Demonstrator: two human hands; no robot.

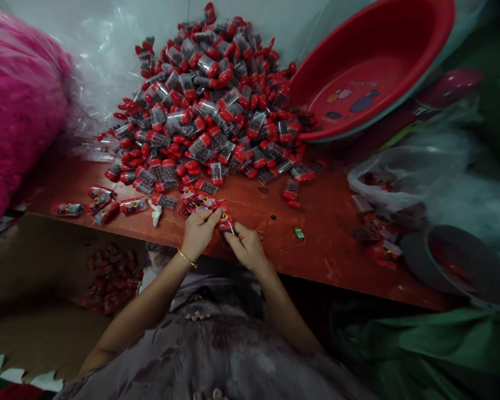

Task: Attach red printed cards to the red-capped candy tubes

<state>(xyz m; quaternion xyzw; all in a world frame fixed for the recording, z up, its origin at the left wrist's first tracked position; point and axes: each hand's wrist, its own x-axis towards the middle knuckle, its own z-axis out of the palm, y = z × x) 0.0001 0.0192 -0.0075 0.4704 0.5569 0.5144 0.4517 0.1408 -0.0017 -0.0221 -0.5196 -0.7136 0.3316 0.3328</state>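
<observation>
— While both hands work at the table's near edge, what exactly sits between them?
— A small red packet (224, 217). The left hand (198, 232), with a gold bangle (186, 258) at the wrist, pinches its upper left side between thumb and fingertips; the right hand (246, 246) has its fingers curled in and pressed together under the lower end, gripping it from below. Held at both ends like that, the packet stays taut and just above the red table (316, 244).
— And close around them?
— More flat packets (198, 200) lie just beyond the knuckles, within easy reach, and a few others (98, 203) sit in a loose row to the left. A cardboard box (112, 278) below the table's edge holds more red items, though they are too dim to identify.
— Further back?
— A big heap of small clear containers with red caps (208, 105) is piled against plastic sheeting, apparently tipped from the red basin (370, 72) leaning on its side at the right, with pink fluff (16, 105) at far left
</observation>
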